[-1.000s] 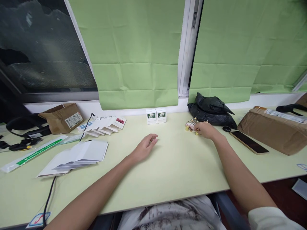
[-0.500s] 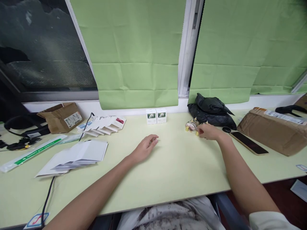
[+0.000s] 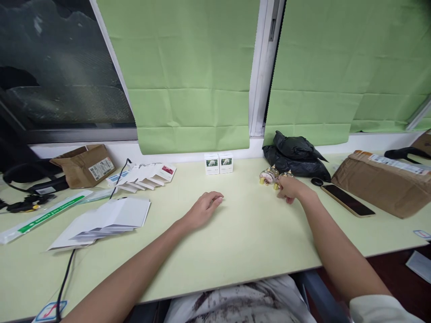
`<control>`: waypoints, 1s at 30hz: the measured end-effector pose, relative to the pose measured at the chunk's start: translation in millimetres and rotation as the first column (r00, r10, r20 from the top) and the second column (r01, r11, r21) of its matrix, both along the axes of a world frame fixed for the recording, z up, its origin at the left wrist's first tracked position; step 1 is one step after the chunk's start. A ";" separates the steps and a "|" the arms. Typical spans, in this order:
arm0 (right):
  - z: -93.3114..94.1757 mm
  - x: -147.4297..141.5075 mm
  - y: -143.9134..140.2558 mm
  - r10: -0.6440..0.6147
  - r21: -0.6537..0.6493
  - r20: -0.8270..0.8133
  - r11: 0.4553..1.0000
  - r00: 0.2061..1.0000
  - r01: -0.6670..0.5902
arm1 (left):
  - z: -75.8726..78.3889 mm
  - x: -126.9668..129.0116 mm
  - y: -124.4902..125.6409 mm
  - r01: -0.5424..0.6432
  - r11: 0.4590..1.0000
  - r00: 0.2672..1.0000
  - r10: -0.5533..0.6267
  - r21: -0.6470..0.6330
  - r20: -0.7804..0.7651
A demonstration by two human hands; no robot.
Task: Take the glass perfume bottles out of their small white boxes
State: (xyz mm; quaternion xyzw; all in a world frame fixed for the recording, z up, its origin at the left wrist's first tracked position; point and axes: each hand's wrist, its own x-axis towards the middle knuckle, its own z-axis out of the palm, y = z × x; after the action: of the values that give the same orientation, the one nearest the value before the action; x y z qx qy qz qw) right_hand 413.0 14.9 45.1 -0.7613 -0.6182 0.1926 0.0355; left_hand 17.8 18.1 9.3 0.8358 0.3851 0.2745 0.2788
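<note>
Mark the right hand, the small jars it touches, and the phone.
right hand point(image 3: 290, 190): head view, back of the hand.
small jars point(image 3: 268, 176): head view, glass body of the left jar.
phone point(image 3: 347, 200): head view, middle of the dark screen.

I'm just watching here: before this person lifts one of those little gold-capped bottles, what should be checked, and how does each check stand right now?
1. Right hand at the bottles: ok, its fingers touch the nearer one.
2. Firm grip on a bottle: cannot tell, the fingers hide the contact.
3. Left hand out of the way: ok, it lies flat on the table, holding nothing.
4. Free table in front of the bottles: ok, the stretch between the two hands is bare.
5. Phone away from the right arm: ok, it lies apart, to the right.
6. Black bag away from the bottles: not ok, it sits right behind them.
</note>
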 end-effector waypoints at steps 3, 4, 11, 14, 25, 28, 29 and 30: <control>10.9 12.2 -9.8 0.048 0.089 -0.047 0.995 0.998 -0.044 | 1.4 0.3 -1.5 0.004 1.000 1.000 -0.004 0.009 -0.001; 12.8 15.1 -15.6 0.102 0.128 -0.050 0.987 0.993 -0.095 | 1.7 0.5 -2.0 0.004 1.000 1.000 -0.004 0.012 -0.003; -24.7 13.0 -65.5 0.348 0.331 0.044 0.879 0.936 -0.342 | 1.5 1.1 -3.3 0.010 0.999 1.000 -0.010 0.035 -0.024; -46.2 22.0 -66.0 0.279 0.409 0.060 0.869 0.958 -0.279 | 1.0 0.9 -3.0 0.015 0.999 1.000 -0.014 0.038 -0.028; -51.5 37.9 -51.5 0.262 0.387 0.104 0.878 0.959 -0.282 | 0.7 0.4 -2.9 0.025 0.998 0.999 -0.024 0.061 -0.023; -32.8 25.7 -44.2 0.266 0.426 0.152 0.852 0.952 -0.306 | 0.2 0.7 -2.3 0.031 0.997 0.999 -0.029 0.073 -0.029; -23.4 20.8 -39.1 0.270 0.456 0.171 0.831 0.948 -0.319 | 0.2 0.8 -2.2 0.032 0.996 0.999 -0.030 0.078 -0.030; -13.1 15.9 -32.5 0.287 0.469 0.200 0.812 0.937 -0.349 | 0.2 0.8 -2.0 0.035 0.996 0.999 -0.032 0.083 -0.030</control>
State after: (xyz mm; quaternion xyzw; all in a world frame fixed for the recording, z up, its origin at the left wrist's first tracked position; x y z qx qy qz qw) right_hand 429.0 -17.6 32.0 -0.6220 -0.7663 -0.0156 0.1604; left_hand 18.5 16.1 9.5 0.8569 0.3634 0.2734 0.2428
